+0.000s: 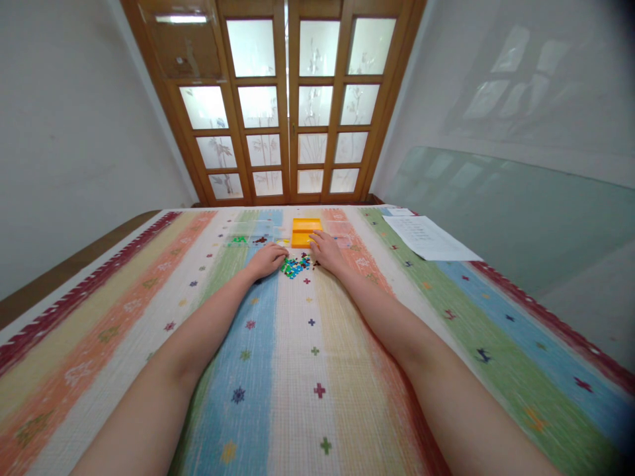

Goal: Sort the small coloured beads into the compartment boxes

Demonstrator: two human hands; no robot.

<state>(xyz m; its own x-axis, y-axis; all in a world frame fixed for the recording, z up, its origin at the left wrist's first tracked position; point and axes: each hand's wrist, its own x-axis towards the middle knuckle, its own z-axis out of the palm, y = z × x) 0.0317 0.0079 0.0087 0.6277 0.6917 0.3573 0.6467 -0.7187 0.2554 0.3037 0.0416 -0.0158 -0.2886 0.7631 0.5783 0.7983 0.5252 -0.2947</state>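
A small pile of green, blue, white and dark red pieces point(296, 266) lies on the tablecloth between my hands; they are too small to name exactly. My left hand point(268, 260) rests at the pile's left edge, its fingers curled together, and what they may hold is hidden. At the near right corner of an orange box point(299, 239) is my right hand point(326, 251), fingers apart and partly over the box. The box's lid stands open behind it. To the left, a clear box point(229, 242) has green pieces point(239, 239) and dark red pieces point(260, 240) in separate parts.
Another clear box point(343, 242) sits just beyond my right hand. A printed paper sheet point(429, 238) lies farther right. The striped tablecloth point(302, 370) covers the table. Glass leans against the right wall, and wooden doors point(292, 106) with glass panes stand beyond the table.
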